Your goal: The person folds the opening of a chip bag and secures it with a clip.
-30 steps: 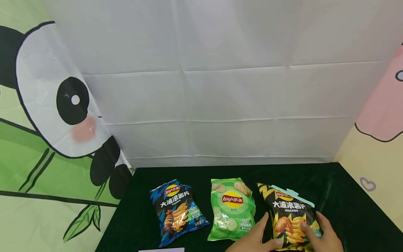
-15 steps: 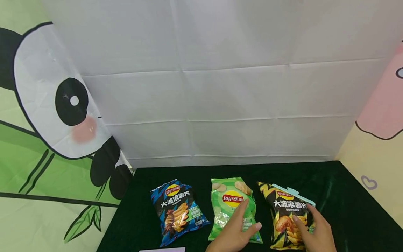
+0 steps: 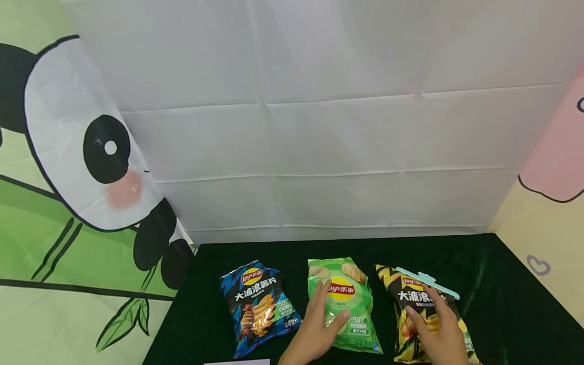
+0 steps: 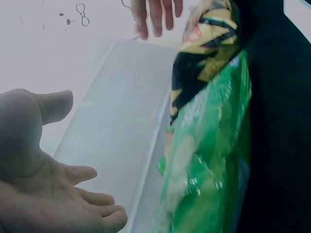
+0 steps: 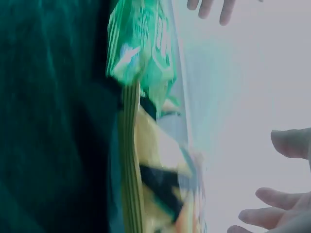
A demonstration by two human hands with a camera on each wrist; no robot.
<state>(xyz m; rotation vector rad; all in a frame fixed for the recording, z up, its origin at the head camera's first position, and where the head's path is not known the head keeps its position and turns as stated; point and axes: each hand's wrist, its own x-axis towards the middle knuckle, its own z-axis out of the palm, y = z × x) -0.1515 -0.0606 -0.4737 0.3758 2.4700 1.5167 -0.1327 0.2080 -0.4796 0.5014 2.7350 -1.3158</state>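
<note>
Over the green Lay's chip bag (image 3: pixel 360 304) hovers my left hand (image 3: pixel 312 329), fingers extended. The left wrist view has that hand (image 4: pixel 53 189) apart from the green bag (image 4: pixel 204 165), with nothing in its grasp. My right hand (image 3: pixel 440 334) is above the black and yellow Lay's chip bag (image 3: pixel 394 281), covering part of its front. In the right wrist view its fingers (image 5: pixel 279 198) are spread, with a gap between them and the black and yellow bag (image 5: pixel 146 194). A light blue sealing clip (image 3: pixel 429 279) spans the top edge of this bag.
A blue and black Lay's chip bag (image 3: pixel 260 309) lies to the left on the dark green tablecloth (image 3: pixel 493 304). At the bottom edge, a strip of a pale purple flat item (image 3: pixel 237 362) shows. Behind the table hangs a white creased sheet (image 3: pixel 328 167).
My left hand has let go of the black and yellow bag and moved left over the green bag. The right hand has released that bag and shifted left and up, above its front.
</note>
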